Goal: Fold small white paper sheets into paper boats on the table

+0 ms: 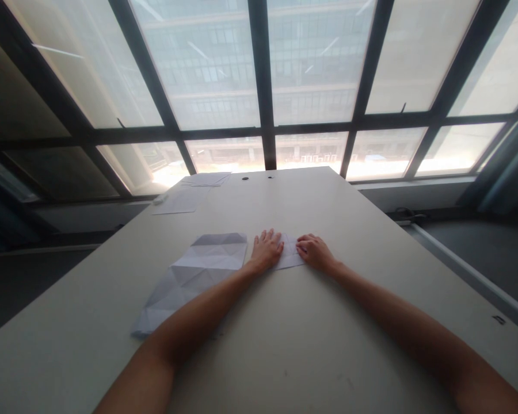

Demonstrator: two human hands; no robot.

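Note:
A small sheet of white paper (pixel 290 260) lies on the white table (pixel 328 356) between my two hands. My left hand (pixel 267 248) rests flat on its left side, fingers stretched forward. On the right edge is my right hand (pixel 315 251), its fingers curled together at the paper; what they pinch, if anything, is too small to make out. A larger creased sheet of paper (pixel 207 267) with fold lines lies left of my left hand, partly covered by my left forearm.
Farther off at the table's left edge lie several flat white sheets (pixel 176 201) and a small pale object (pixel 159 199). Two dark round spots mark the far tabletop. Large framed windows (pixel 265 86) rise beyond it. A dark mark (pixel 498 319) sits near the right edge.

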